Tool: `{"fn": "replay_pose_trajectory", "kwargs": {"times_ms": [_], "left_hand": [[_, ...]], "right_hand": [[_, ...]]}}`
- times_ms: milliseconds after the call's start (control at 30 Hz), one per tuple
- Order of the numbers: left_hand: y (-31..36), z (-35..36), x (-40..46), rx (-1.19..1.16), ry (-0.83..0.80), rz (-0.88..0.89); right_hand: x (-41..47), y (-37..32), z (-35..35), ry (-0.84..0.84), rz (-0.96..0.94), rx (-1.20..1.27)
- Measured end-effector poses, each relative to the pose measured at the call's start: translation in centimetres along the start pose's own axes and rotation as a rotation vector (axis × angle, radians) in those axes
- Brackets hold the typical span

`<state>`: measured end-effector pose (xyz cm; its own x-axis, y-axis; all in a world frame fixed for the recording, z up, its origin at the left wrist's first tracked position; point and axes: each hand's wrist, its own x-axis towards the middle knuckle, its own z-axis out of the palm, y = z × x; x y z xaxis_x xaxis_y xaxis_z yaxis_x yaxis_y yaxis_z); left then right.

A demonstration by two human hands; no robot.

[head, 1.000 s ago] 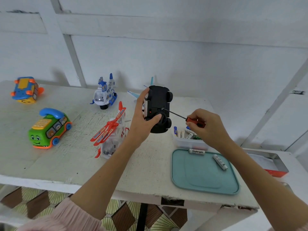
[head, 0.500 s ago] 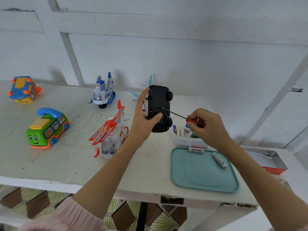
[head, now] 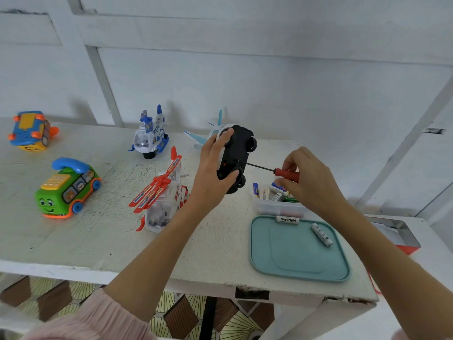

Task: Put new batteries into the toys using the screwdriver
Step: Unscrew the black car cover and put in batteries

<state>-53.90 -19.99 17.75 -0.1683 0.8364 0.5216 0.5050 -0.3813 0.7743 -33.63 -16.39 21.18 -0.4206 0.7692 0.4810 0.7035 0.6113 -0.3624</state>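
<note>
White table (head: 98, 241) under everything. Teal tray (head: 300, 271) at right, two batteries (head: 321, 234) lying on it; clear tub (head: 274, 208) of more batteries just behind. Left hand (head: 210, 177) holds toy car (head: 239, 153) off table, underside toward camera, thumb curled on lower end, fingers wrapped over top. Right hand (head: 310, 182) pinches red screwdriver (head: 285, 173) handle between fingertips; shaft tip touches car underside between left thumb and fingers.

A plain home corner used as a toy workbench.
White-painted panelled wall (head: 245, 77), worn chipped white tabletop (head: 98, 241) carrying plastic toys (head: 67, 190), patterned floor tiles (head: 181, 317) beneath; nothing shows which room it is.
</note>
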Motion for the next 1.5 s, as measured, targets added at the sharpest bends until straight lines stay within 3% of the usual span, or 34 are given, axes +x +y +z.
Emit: {"fn": "replay_pose_trajectory", "kwargs": {"times_ms": [200,433,567,767,933,1133,1267,1400,1500], "left_hand": [[0.0,-0.2,0.1,-0.013,0.004,0.023],[0.4,-0.5,0.3,-0.057,-0.002,0.0],[0.6,-0.4,0.3,-0.056,-0.004,-0.005],[0.8,-0.7,0.5,-0.086,-0.017,-0.01],[0.4,-0.7,0.5,-0.12,-0.01,-0.011],[0.8,-1.0,0.7,-0.066,-0.052,0.022],[0.6,-1.1,0.6,0.013,-0.069,0.066],[0.4,-1.6,0.9,0.011,-0.066,0.068],[0.5,-1.8,1.1,0.02,-0.073,0.067]], "right_hand": [[0.0,-0.3,0.1,-0.028,0.08,-0.029],[-0.2,-0.7,-0.2,-0.054,0.153,0.206],[0.1,-0.9,-0.5,0.009,0.144,0.138],[0.2,-1.4,-0.2,-0.065,0.167,0.056],[0.3,-1.8,-0.7,-0.244,0.397,0.448],[0.5,-2.2,-1.3,-0.081,0.234,0.228],[0.7,-2.0,-0.6,-0.112,0.17,-0.013],[0.6,-2.1,0.0,-0.181,0.198,0.137],[0.6,-2.2,-0.1,-0.122,0.227,0.219]]}}
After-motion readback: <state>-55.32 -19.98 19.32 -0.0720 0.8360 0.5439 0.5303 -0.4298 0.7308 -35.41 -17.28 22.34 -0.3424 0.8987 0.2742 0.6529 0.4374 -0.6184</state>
